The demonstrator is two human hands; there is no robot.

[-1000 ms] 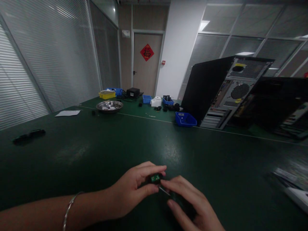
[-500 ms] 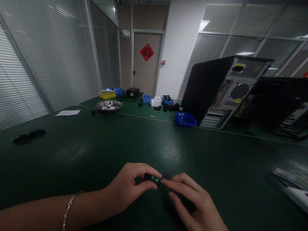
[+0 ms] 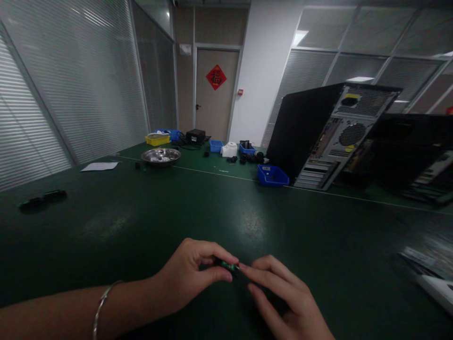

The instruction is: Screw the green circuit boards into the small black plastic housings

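Low in the middle of the head view, my left hand [image 3: 193,274] pinches a small green and black part [image 3: 228,266] between thumb and index finger. A tiny bright metallic bit shows at the part's right end. My right hand [image 3: 283,295] is just to the right, its index fingertip touching that end while its thumb stays apart below. The fingers of the right hand are spread, and nothing shows held between them. Both hands are above the dark green table [image 3: 198,208].
Two dark green parts [image 3: 42,200] and white paper [image 3: 99,166] lie left. Farther back are a steel bowl [image 3: 161,156], a yellow tray [image 3: 157,140] and a blue bin [image 3: 272,175]. A computer tower [image 3: 332,134] stands right; plastic bags [image 3: 433,257] lie at the right edge.
The small part has tilted slightly in my left fingers, its right end a little lower. Both hands are otherwise almost where they were.
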